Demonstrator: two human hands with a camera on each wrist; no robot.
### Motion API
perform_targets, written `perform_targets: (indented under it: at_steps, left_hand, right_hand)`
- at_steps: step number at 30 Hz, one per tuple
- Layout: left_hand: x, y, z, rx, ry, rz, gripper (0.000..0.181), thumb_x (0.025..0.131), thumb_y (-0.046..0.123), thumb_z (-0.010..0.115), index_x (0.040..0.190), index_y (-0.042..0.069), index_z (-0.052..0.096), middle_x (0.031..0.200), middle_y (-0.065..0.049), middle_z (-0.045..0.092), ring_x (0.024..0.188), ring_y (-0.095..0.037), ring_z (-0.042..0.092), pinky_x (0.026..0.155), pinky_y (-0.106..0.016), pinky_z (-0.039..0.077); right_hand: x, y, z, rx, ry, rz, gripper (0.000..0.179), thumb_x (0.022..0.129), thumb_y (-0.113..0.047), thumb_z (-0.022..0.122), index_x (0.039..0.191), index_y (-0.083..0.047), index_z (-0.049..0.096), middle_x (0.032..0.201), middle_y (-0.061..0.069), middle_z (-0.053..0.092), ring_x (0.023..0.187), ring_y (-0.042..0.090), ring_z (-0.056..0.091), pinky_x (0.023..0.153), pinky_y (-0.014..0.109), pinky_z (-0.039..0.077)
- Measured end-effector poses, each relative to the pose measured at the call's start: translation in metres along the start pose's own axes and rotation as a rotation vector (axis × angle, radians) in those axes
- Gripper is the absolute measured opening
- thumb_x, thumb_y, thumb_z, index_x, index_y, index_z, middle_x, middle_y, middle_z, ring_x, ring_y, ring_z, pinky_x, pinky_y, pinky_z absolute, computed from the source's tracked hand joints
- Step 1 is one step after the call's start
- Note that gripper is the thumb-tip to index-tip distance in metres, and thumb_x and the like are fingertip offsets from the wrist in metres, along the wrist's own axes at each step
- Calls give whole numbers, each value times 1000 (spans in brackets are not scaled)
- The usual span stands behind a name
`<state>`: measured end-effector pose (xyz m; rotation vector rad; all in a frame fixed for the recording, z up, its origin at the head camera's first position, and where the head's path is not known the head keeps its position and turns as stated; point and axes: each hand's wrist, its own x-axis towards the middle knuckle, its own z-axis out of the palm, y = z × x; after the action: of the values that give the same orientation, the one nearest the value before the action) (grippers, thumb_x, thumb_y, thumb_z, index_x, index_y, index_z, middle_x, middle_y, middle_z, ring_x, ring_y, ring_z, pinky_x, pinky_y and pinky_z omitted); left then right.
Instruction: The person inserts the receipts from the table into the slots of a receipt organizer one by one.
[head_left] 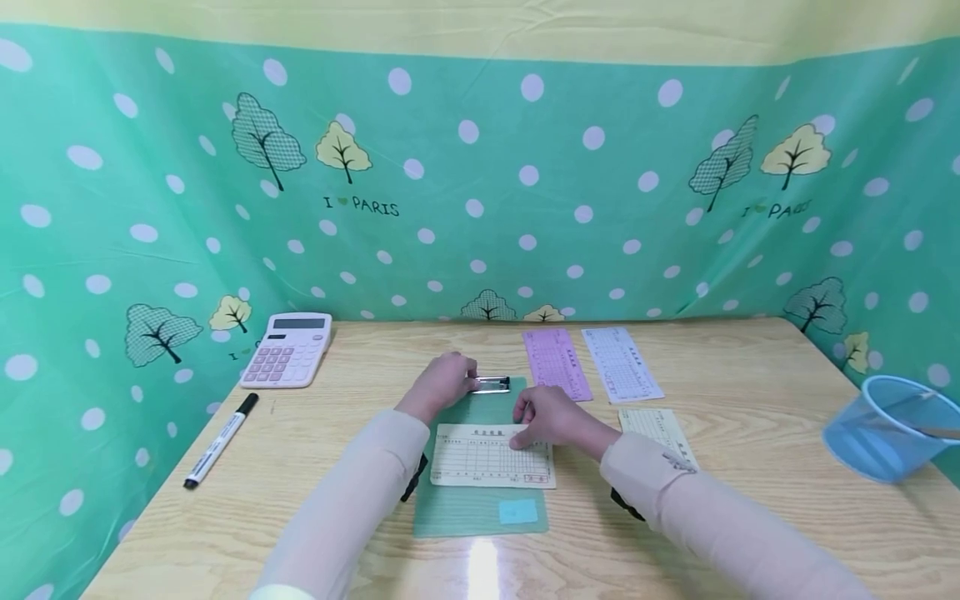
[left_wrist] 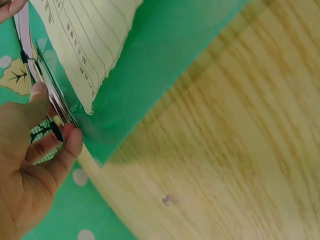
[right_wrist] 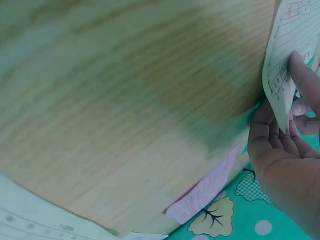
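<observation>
A green translucent clipboard (head_left: pixel 465 512) lies on the table with its metal clip (head_left: pixel 492 385) at the far end. My left hand (head_left: pixel 441 385) is at the clip; in the left wrist view, its thumb and fingers pinch the clip's left end. A cream printed form slip (head_left: pixel 480 467) lies across the board, below the clip. My right hand (head_left: pixel 551 415) holds the slip by its upper right edge, thumb on top and fingers beneath, as the right wrist view shows. A pale blue label (head_left: pixel 517 511) is on the board's lower right.
Beyond the board lie a purple slip (head_left: pixel 557 362) and a white slip (head_left: pixel 621 363). Another cream slip (head_left: pixel 660 432) lies partly behind the right forearm. A calculator (head_left: pixel 288 350) and a black-capped marker (head_left: pixel 221 442) are on the left. On the right stands a blue mesh pen cup (head_left: pixel 873 437).
</observation>
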<state>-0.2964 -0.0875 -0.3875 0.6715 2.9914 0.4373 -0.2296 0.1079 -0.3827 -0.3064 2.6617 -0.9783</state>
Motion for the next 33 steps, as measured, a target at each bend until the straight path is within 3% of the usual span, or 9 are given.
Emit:
perform_targets:
  at_steps: [4, 12, 23, 33]
  left_hand:
    - [4, -3, -2, -43, -16, -10, 14, 96, 17, 71, 87, 7, 73, 84, -4, 66, 75, -17, 55, 72, -33, 51]
    - [13, -5, -10, -104, -80, -88, 26, 100, 19, 67, 80, 4, 73, 69, -1, 57, 67, -16, 50, 64, -28, 43]
    - [11, -3, -18, -61, -121, -48, 20, 98, 19, 68, 85, 6, 76, 74, -2, 62, 72, -17, 52, 72, -31, 47]
    - [10, -4, -17, -61, -127, -14, 18, 98, 17, 69, 82, 9, 73, 73, -1, 61, 73, -18, 55, 76, -34, 48]
  right_hand:
    - [1, -1, -1, -10, -11, 21, 34, 71, -13, 93, 93, -9, 67, 81, 4, 59, 76, 16, 52, 68, 28, 45]
    - [5, -1, -1, -4, -12, 20, 35, 69, -14, 94, 90, -9, 66, 79, 3, 59, 74, 16, 52, 66, 27, 45]
    - [10, -5, -1, -65, 34, 17, 37, 70, -21, 95, 83, -7, 63, 77, 4, 57, 72, 17, 50, 63, 28, 42]
    - [14, -5, -2, -100, 62, 39, 38, 71, -24, 94, 75, -8, 60, 72, 2, 56, 68, 16, 50, 59, 26, 40]
